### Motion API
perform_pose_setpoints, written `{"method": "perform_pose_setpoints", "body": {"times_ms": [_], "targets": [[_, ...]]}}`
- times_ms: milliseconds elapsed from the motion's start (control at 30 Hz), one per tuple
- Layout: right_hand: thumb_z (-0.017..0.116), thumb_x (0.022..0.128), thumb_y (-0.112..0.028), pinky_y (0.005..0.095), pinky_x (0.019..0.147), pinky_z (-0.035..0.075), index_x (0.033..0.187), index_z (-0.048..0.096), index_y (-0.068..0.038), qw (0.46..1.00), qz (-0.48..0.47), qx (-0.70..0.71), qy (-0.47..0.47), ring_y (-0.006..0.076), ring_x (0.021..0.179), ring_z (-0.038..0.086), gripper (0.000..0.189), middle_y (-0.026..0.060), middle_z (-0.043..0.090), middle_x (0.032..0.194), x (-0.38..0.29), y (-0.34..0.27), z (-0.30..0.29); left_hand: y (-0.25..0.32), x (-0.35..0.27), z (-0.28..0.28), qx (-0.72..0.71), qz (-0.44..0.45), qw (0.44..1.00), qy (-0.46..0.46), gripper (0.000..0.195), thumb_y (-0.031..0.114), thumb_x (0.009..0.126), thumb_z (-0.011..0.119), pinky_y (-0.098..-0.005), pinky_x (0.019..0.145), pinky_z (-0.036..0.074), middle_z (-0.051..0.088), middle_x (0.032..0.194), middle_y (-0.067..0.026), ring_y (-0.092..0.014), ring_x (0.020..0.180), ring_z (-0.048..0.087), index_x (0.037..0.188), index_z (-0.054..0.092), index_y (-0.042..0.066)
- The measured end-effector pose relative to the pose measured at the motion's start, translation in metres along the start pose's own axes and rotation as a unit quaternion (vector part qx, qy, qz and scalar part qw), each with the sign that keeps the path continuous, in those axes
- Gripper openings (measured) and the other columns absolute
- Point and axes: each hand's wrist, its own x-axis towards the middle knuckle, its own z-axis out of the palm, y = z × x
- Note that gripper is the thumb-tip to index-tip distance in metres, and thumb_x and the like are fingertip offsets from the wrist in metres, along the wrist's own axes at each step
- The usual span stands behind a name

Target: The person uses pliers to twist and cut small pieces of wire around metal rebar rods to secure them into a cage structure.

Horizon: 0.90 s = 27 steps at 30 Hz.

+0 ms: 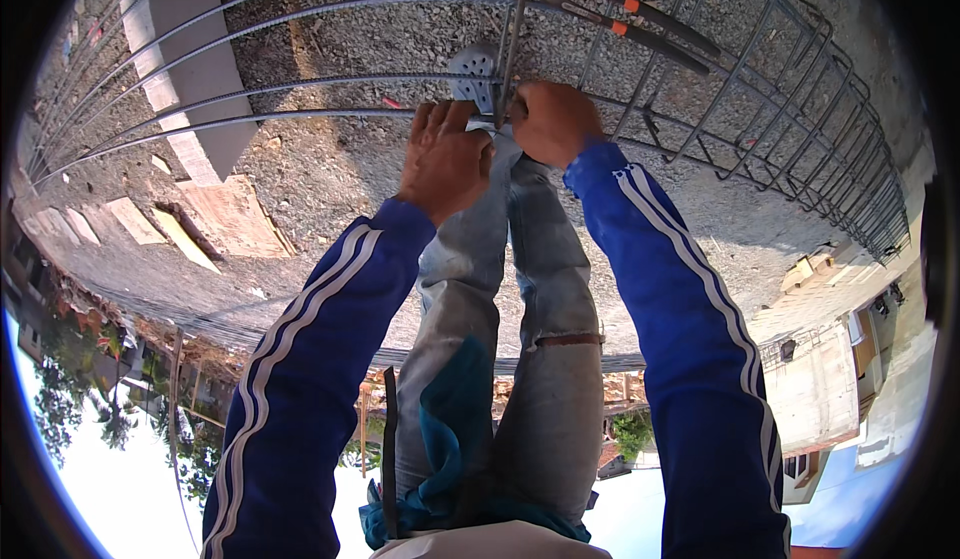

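A rebar cage of long ribbed bars and bent steel stirrups spans the view before me. My left hand has its fingers curled over the nearest long bar, just left of a crossing. On the crossing's other side, my right hand is closed against an upright stirrup. The hands hide most of this joint, and any thin wire there cannot be made out. Long-handled pincers with black grips and orange bands rest across the far bars, their jaws at the same stirrup.
A concrete beam or block lies under the bars at left. Plywood scraps and thin boards lie on the gravel. Closely spaced stirrups continue right. My shoe is beneath the bars; a teal cloth hangs at my waist.
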Motion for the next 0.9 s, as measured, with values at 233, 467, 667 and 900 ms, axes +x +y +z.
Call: {"method": "perform_pose_setpoints", "body": {"times_ms": [233,467,667,900], "targets": [[0.066,0.083,-0.03,0.0459,0.066,0.05,0.085,0.066,-0.004,0.985,0.013,0.135,0.107,0.0384,0.075,0.065,0.026,0.0204,0.065,0.078,-0.024,-0.013,0.024,-0.007,-0.006,-0.003,-0.006,0.038,0.999,0.007,0.012,0.013,0.077,0.062,-0.045,0.092,0.039,0.059,0.104,-0.0142,-0.031,0.101,0.056,0.083,0.068,0.004],[0.066,0.087,-0.019,0.0446,0.056,0.046,0.076,0.058,-0.004,0.932,-0.07,0.203,0.29,0.0381,0.064,0.061,0.02,0.0171,0.061,0.07,-0.033,-0.012,0.065,-0.022,0.013,-0.024,-0.109,-0.016,0.991,-0.078,0.014,0.015,0.085,0.058,-0.0467,0.071,0.05,0.064,0.084,-0.019,-0.04,0.079,0.062,0.091,0.063,0.003],[0.064,0.086,-0.021,0.0486,0.057,0.047,0.076,0.056,-0.006,0.928,-0.06,0.161,0.331,0.0391,0.065,0.061,0.019,0.0164,0.06,0.069,-0.031,-0.01,0.076,-0.03,0.02,-0.007,-0.105,-0.031,0.994,0.011,0.021,0.024,0.087,0.062,-0.0423,0.075,0.05,0.068,0.087,-0.0165,-0.034,0.086,0.066,0.096,0.066,0.006],[0.065,0.085,-0.025,0.048,0.059,0.049,0.078,0.057,-0.006,0.938,-0.037,0.121,0.324,0.0379,0.067,0.063,0.021,0.0167,0.063,0.071,-0.036,-0.016,0.07,-0.01,0.001,-0.001,-0.123,-0.112,0.985,0.053,0.021,0.022,0.085,0.063,-0.0431,0.075,0.051,0.068,0.087,-0.0191,-0.036,0.083,0.066,0.094,0.066,0.003]]}}
